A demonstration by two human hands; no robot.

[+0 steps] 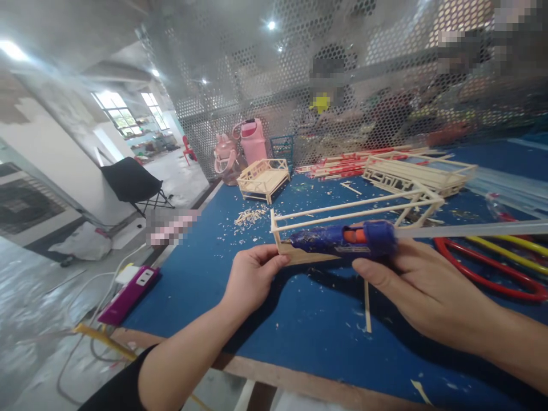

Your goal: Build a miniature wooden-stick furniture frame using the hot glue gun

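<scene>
Between the thumb and fingers of my left hand (254, 274) is the near left corner of a small wooden stick frame (338, 212). The frame is tilted above the blue table, with a flat wooden strip along its lower side. My right hand (422, 279) is wrapped round a blue glue gun (327, 238) with a long clear glue stick (466, 229) coming out of its back. The gun's nozzle points left at the corner post, right by my left fingertips; whether it touches the wood I cannot tell. A thin wood strip (367, 305) hangs below my right hand.
A finished-looking miniature wooden bench (264, 178) stands at the back, another stick piece (422, 174) at the right. Red-marked sticks (342, 164) lie behind. Red-handled scissors-like tool (488, 271) lies right. A purple power strip (128, 294) sits at the table's left edge. A perforated metal screen (257, 85) rises behind.
</scene>
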